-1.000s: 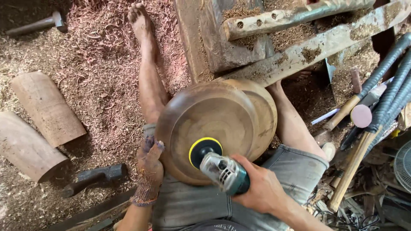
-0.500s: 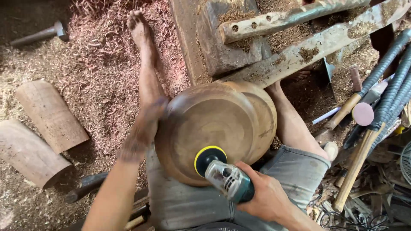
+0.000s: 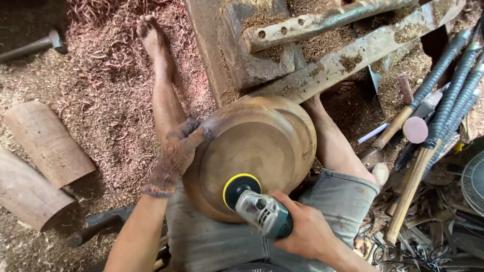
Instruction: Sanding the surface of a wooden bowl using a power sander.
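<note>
Right hand [image 3: 302, 234] wrapped tight round grinder [image 3: 262, 211], fingers mostly hidden under it. Sanding disc [image 3: 241, 189] sat on wooden bowl [image 3: 252, 151], which rested across lap. Gloved left hand [image 3: 176, 153] gripped bowl's left rim, fingertips hard to see. Log pieces [image 3: 48, 143] off left in shavings, tool handles [image 3: 433, 100] piled right, partly cut off.

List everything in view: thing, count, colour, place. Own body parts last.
wooden bowl: one, brown, on the lap
sander: one, grey with yellow-edged disc, on the bowl's near rim
log pieces: two, pale brown, left
hammer: one, grey, top left
long-handled tools: several, dark grips, right
wood shavings: reddish, over the floor
wooden beams: weathered, top
left hand: dusty glove, gripping the bowl's left rim
right hand: bare, holding the sander
legs: two, bare, either side of the bowl
</note>
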